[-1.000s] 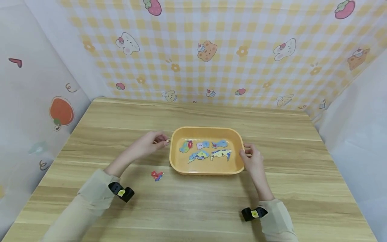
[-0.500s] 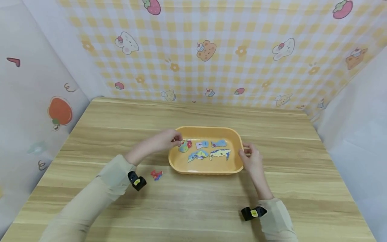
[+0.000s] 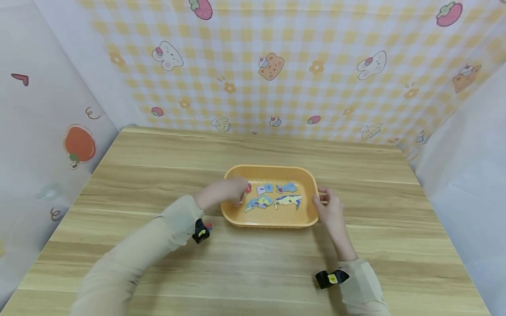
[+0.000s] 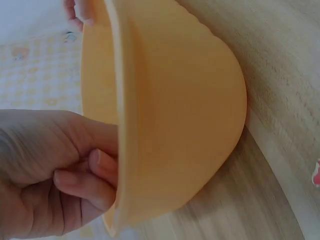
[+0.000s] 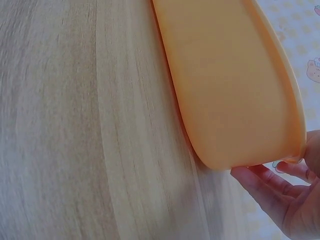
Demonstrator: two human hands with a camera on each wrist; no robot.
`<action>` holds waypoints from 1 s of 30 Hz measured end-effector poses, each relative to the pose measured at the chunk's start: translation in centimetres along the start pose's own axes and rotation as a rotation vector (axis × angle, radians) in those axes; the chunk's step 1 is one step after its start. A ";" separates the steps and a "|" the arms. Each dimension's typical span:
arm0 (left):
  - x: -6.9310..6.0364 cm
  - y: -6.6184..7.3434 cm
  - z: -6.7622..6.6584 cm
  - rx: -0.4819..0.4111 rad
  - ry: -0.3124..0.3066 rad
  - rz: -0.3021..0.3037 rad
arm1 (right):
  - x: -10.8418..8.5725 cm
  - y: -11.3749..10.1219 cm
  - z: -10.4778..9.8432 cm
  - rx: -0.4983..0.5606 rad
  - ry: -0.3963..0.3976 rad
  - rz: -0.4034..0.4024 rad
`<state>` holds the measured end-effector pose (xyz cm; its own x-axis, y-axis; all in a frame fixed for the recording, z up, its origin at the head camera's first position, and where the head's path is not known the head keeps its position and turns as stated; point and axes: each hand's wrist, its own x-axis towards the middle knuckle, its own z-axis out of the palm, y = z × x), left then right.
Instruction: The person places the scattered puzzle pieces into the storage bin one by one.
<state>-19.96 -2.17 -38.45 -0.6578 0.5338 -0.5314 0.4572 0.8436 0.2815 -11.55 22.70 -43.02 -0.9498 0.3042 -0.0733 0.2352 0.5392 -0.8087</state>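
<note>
A yellow-orange plastic tray (image 3: pixel 272 219) stands on the table with several flat, colourful puzzle pieces (image 3: pixel 259 202) in it. My left hand (image 3: pixel 225 191) reaches over the tray's left rim, its fingers low above the left end. A small reddish puzzle piece (image 3: pixel 239 203) shows at the fingertips, apparently pinched; the hand covers much of a green and red piece. In the left wrist view the tray wall hides the fingertips of the left hand (image 4: pixel 65 175), whose other fingers are curled. My right hand (image 3: pixel 331 206) grips the right rim, thumb inside and fingers outside.
On the table (image 3: pixel 253 272), left of the tray, lies a red and blue puzzle piece (image 3: pixel 210 226), partly hidden by the left wrist camera (image 3: pixel 200 231). A checked cloth (image 3: pixel 237 52) hangs behind the table, with white cloth at both sides.
My left hand has moved right, from beside the tray to inside its left end, carrying a small puzzle piece. The right hand keeps its grip on the rim.
</note>
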 end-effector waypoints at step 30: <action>-3.8 -4.0 2.0 -0.223 0.656 0.258 | -0.1 0.1 0.1 0.019 0.005 -0.011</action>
<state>-18.11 -7.70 -39.13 -0.8005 0.5826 0.1407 0.5590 0.6410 0.5259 -11.42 22.63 -43.13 -0.9511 0.3025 -0.0617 0.2209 0.5272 -0.8206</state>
